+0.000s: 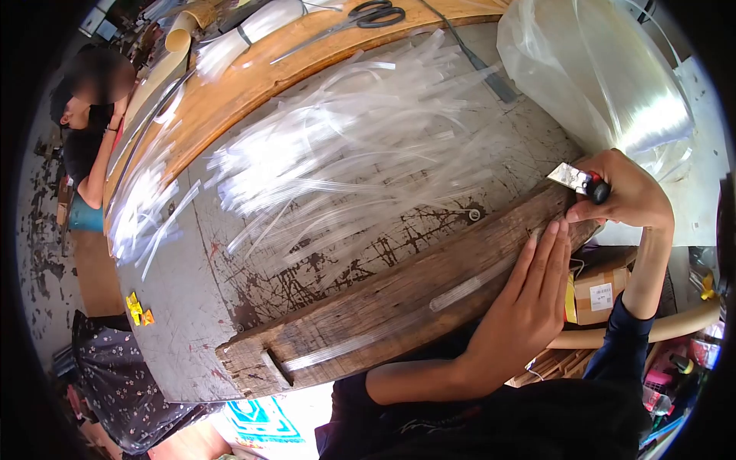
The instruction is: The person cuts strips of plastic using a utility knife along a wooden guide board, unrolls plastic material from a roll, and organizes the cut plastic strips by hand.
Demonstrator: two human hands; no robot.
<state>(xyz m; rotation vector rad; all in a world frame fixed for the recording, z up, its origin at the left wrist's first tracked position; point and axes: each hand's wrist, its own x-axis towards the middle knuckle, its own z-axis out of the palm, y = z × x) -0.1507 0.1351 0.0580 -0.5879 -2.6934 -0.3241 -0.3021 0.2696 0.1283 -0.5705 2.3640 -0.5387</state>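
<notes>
Toward three o'clock, right hand [625, 192]: closed around a bladed tool [596, 188], its blade near the upper edge of the wooden board [399, 295].
Left hand [533, 295], four o'clock: fingers together and extended, laid on the board; whether it pins anything is hidden.
Board, seven to three o'clock: lies along the grey table [188, 299], a clear strip [337, 349] on top.
Loose strips [307, 149], twelve o'clock: heaped on the table.
Scissors [343, 28], twelve o'clock: beyond the heap.
Plastic bag [583, 69], two o'clock: near the right hand.
</notes>
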